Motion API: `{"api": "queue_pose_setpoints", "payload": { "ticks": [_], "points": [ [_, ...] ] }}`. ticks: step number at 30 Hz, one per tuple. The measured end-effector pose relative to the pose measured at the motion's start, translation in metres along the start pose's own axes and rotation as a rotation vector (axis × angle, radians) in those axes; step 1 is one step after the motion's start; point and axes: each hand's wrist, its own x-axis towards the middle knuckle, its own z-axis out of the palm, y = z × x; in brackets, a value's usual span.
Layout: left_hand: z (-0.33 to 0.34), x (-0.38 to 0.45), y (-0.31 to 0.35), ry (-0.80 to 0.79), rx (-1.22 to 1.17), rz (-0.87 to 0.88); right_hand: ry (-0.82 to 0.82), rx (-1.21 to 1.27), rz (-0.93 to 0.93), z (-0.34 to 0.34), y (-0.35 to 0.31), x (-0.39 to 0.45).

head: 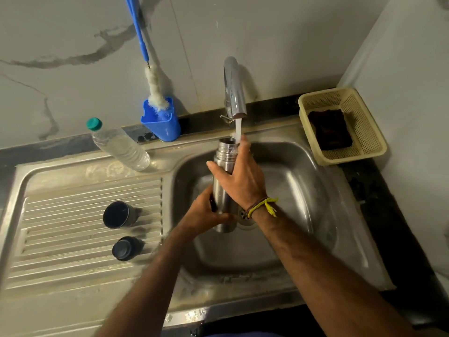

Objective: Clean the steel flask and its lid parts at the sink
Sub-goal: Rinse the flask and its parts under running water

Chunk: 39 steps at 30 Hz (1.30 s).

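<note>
Your left hand (206, 215) was wrapped around the lower body of the steel flask (222, 190), taking its weight, while your right hand (239, 181) was clamped on the upper body just below the threaded neck, fingertips reaching up beside the mouth. That two-handed hold kept the flask nearly upright over the sink basin (303, 190), with its open mouth directly under the tap (234, 93). The stream of water (238, 128) fell at the rim of the mouth, right beside your fingertips, so I judge you were filling or rinsing the inside; whether all of it went in, I cannot tell.

Left of the flask, on the ribbed draining surface (60, 215), the steel cup lid (119, 214) and the dark stopper (125, 248) stood apart from each other, probably set aside for their own wash. Behind and left of the flask, the bottle brush (155, 88) stood in its blue holder (162, 125), within reach for scrubbing. A plastic bottle (116, 144) lay left of the holder. Right of the flask, a cream basket (364, 132) held a dark cloth (330, 130).
</note>
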Motion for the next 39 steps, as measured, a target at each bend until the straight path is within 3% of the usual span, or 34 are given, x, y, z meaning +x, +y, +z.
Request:
{"api": "queue_pose_setpoints", "payload": {
  "ticks": [2,4,6,8,12,16,20,25,30,34,36,39],
  "points": [
    [-0.008,-0.010,0.009,0.046,0.075,0.034,0.057,0.230,0.302,0.002,0.018,0.010],
    [-0.019,-0.021,0.029,0.117,0.194,0.097,0.075,0.490,0.783,-0.001,0.041,0.022],
    [-0.027,-0.026,0.055,0.207,0.360,0.215,-0.080,0.796,1.158,-0.002,0.065,0.021],
    [-0.029,-0.026,0.082,0.273,0.454,0.295,-0.212,0.977,1.328,0.001,0.064,0.009],
    [-0.018,-0.019,0.109,0.324,0.533,0.349,-0.229,1.162,1.340,0.002,0.060,-0.002],
    [-0.029,-0.009,0.096,0.322,0.340,0.314,-0.175,1.147,1.319,-0.010,0.074,0.005],
    [-0.042,0.008,0.085,0.264,-0.035,0.127,-0.050,1.009,1.118,-0.022,0.087,0.014],
    [-0.050,0.036,0.081,0.340,-0.391,-0.159,0.101,0.899,0.760,-0.033,0.077,0.026],
    [-0.039,0.045,0.082,0.313,-0.250,-0.015,0.239,0.716,0.786,-0.031,0.078,0.034],
    [-0.034,0.053,0.078,0.305,-0.365,-0.170,0.223,0.713,0.788,-0.036,0.092,0.029],
    [-0.025,0.049,0.076,0.231,-0.338,-0.075,0.249,0.751,0.882,-0.041,0.098,0.024],
    [-0.014,0.051,0.083,0.267,-0.247,-0.018,0.224,0.874,0.954,-0.046,0.105,0.015]
  ]
}}
